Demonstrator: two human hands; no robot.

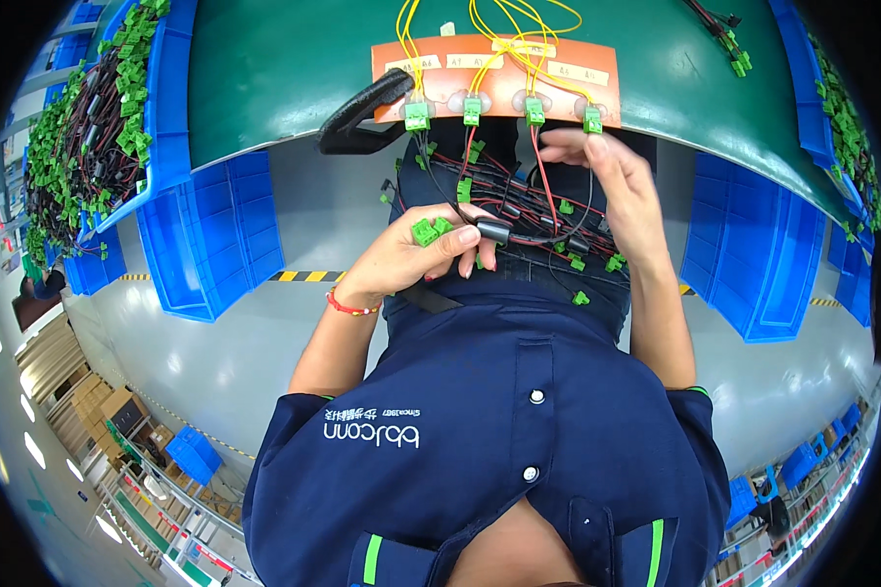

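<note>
My left hand (426,249) is closed on a wire harness, its thumb beside a black cylindrical sleeve (493,231). Two green connectors (431,232) stick out over the thumb. From the sleeve, dark wires run up to the plugged green connector (417,116) at the left and the one (592,119) at the right. My right hand (622,181) is just below that right connector, fingers apart; any contact is hard to make out. Two more plugged connectors (472,111) (534,111) with red and black wires sit between them on the orange board (440,59).
Several harnesses (529,196) lie across my lap. A black handle-shaped piece (362,117) juts from the green table (274,78) edge. Blue bins (171,88) heaped with harnesses flank the table; more blue bins (215,235) (749,245) stand lower. Yellow wires (519,24) loop above the board.
</note>
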